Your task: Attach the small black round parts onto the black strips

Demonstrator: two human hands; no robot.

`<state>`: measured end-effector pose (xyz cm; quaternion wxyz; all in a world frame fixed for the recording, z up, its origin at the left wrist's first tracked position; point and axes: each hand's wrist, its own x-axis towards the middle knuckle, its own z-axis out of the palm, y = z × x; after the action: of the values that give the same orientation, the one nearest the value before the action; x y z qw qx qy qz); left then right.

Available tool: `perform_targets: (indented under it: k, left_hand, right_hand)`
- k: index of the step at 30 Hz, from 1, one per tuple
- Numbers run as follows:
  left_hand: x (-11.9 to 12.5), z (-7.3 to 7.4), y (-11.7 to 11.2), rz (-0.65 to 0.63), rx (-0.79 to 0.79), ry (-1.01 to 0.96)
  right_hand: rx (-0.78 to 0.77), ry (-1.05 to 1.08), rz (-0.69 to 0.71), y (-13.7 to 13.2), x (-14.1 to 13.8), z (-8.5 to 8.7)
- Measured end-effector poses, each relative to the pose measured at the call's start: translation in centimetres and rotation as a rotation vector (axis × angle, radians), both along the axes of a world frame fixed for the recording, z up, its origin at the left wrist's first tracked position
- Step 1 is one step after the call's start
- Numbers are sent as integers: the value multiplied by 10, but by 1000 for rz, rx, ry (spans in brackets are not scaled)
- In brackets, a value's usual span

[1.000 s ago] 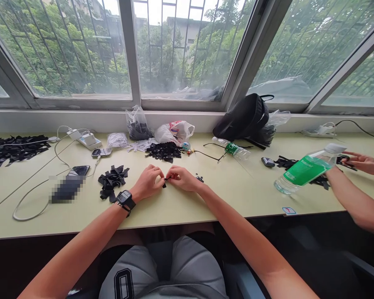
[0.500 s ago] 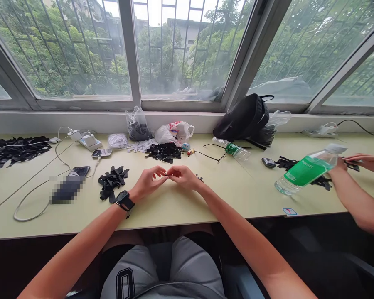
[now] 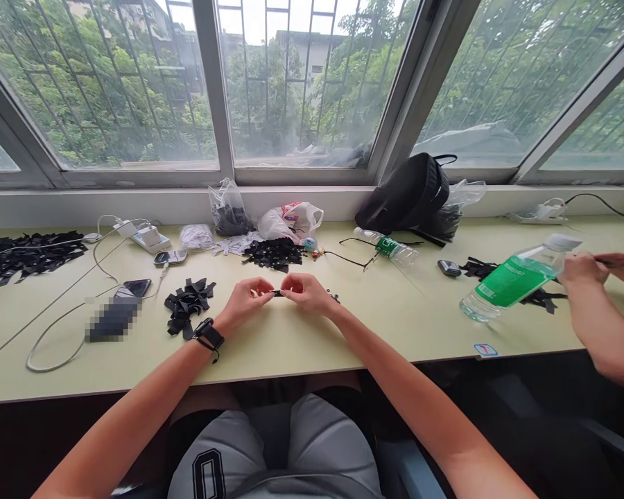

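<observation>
Head view: nearest us lies a lap in grey clothing (image 3: 327,443), tucked under the front edge of the pale table (image 3: 301,357); just past that edge, our two hands work over one small black piece (image 3: 277,294); we judge that this piece is partway through its handling, since both hands have it and it is not yet set down; loose pieces lie about, though we cannot tell which are finished and which are waiting.

Our left hand (image 3: 248,299) pinches one end of the piece, thumb and forefinger drawn together with no gap that we can make out; our right hand (image 3: 306,292) pinches the other end just as narrowly; the piece sits between the two sets of fingertips, and its finer shape is too small for us to read.

Left of the left hand, we see a loose pile of black strips (image 3: 187,305), near the wristwatch (image 3: 209,334); just beside the right hand are tiny dark bits (image 3: 333,296), partly hidden; beyond the hands lies a denser black heap (image 3: 273,254), with white strips (image 3: 238,244) next to it; farther back, against the sill, stand a clear bag of dark contents (image 3: 232,213) and a black backpack (image 3: 403,194).
</observation>
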<state>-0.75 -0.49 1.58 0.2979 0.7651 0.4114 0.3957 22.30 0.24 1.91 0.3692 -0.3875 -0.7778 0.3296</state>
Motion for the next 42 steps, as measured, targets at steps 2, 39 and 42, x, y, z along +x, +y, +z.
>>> perform_targets:
  k: [2, 39, 42]
  left_hand:
    - [0, -3, -1, 11, 94, 93]
    - [-36, 45, -6, 103, 344, 329]
    - [-80, 68, -1, 229, 263, 414]
  right_hand:
    - [67, -93, -16, -1, -1, -3]
    - [409, -384, -259, 18, 25, -7]
    - [453, -308, -288, 16, 27, 0]
